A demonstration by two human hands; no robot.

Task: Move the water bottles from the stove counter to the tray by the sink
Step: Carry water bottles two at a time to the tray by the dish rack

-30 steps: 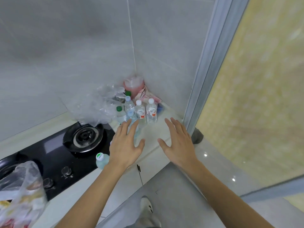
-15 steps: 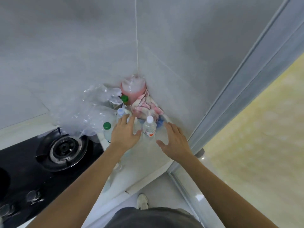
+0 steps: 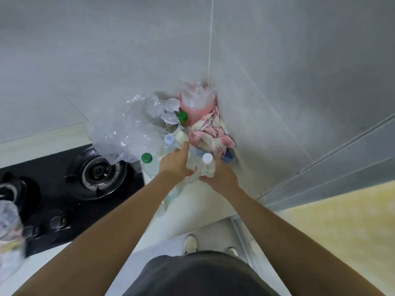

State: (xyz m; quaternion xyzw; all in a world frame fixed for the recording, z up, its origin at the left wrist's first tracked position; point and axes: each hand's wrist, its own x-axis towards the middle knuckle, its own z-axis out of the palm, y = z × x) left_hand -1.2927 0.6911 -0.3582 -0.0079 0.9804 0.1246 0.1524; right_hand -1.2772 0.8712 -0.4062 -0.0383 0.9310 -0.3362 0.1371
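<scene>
Several small clear water bottles stand in the counter corner right of the stove. My left hand wraps round a bottle that it mostly hides. My right hand grips a white-capped bottle from its right side. The two bottles sit close together between my hands. A blue-capped bottle stands just behind my left hand, and a green-capped bottle stands to its left. Another green cap shows farther back. No tray or sink is in view.
A black gas stove lies left of the bottles. Crumpled clear plastic lies behind it. A pink tub and a pink-white cloth fill the wall corner. A plastic bag sits at the far left. Grey tiled walls close in behind and to the right.
Both hands have reached forward into the bottle cluster and closed round two bottles. The view has tipped to look more steeply down at the counter.
</scene>
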